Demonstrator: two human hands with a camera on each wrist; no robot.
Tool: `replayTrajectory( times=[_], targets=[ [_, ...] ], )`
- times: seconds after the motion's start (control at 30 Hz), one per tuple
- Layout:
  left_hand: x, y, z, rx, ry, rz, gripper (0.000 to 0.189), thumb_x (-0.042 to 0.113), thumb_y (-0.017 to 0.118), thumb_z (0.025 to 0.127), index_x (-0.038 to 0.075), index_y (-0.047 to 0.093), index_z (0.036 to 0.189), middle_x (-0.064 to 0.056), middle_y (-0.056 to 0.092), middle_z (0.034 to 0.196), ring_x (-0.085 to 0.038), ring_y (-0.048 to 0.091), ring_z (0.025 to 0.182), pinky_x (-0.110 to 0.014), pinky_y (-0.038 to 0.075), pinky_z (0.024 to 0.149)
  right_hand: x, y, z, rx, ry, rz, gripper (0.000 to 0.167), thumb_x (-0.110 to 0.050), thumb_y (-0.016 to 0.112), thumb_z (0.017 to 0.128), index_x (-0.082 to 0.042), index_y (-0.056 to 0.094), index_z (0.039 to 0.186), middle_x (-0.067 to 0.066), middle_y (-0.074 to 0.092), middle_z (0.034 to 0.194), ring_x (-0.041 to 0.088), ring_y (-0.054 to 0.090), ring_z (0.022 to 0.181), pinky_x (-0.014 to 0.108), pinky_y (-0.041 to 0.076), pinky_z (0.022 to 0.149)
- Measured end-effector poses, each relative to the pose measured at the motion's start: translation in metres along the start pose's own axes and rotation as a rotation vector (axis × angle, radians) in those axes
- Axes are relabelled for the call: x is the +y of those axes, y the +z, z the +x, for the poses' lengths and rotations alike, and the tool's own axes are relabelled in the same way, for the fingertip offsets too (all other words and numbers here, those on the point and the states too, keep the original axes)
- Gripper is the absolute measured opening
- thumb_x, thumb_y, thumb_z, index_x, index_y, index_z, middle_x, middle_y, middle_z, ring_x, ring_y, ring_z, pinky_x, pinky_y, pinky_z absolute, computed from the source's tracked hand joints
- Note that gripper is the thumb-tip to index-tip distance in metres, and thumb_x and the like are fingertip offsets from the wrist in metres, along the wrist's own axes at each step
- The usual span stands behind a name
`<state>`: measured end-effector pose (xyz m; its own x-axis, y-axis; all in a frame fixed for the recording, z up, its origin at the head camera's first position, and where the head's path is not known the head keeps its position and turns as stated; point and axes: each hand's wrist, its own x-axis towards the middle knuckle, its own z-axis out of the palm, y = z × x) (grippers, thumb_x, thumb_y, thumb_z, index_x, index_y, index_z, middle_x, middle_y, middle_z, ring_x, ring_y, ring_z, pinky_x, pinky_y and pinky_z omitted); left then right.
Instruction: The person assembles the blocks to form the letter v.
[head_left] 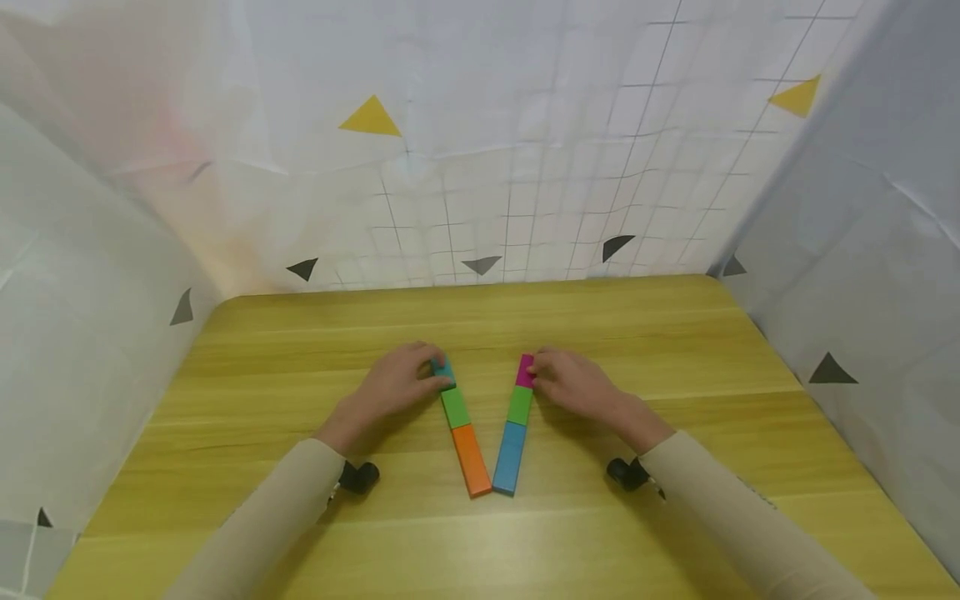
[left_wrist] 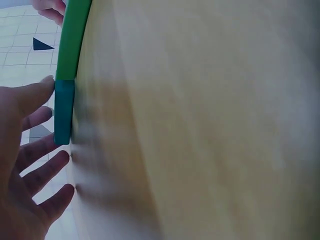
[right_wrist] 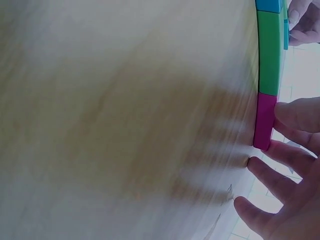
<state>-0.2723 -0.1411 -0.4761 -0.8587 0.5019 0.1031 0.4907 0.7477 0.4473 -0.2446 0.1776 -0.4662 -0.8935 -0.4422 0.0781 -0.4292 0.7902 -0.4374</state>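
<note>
Two rows of blocks lie on the table in a V, their near ends meeting. The left row runs from an orange block (head_left: 472, 461) through a green block (head_left: 455, 408) to a teal block (left_wrist: 63, 112) at its far end. My left hand (head_left: 401, 379) pinches that teal block, thumb at its near end and fingertips around its far end. In the right row a blue block (head_left: 510, 457) leads to another green block (head_left: 520, 405) and a magenta block (right_wrist: 264, 121). My right hand (head_left: 577, 383) holds the magenta block between thumb and index finger, with other fingertips spread beside it.
The wood-grained table (head_left: 480, 550) is bordered by a white sheet (head_left: 480, 200) behind, with grid lines and triangles, and pale sheets at both sides. Dark devices (head_left: 360, 477) are strapped at both wrists, close over the tabletop.
</note>
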Motion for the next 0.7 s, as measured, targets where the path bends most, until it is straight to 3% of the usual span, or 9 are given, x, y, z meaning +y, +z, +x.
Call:
replayTrajectory(
  times=[0.7],
  targets=[
    [0.005,0.0007,-0.0022,0.012,0.022,0.003,0.026,0.044,0.066,0.093,0.025,0.065,0.11,0.006,0.064,0.118,-0.015,0.06,0.106,-0.039,0.051,0.095,-0.0017,0.0004,-0.0014,0.008,0.008,-0.004,0.016,-0.016,0.066,0.094,-0.011,0.072,0.108,0.004,0.068,0.113,0.02,0.066,0.102,0.041,0.056,0.09]
  ],
)
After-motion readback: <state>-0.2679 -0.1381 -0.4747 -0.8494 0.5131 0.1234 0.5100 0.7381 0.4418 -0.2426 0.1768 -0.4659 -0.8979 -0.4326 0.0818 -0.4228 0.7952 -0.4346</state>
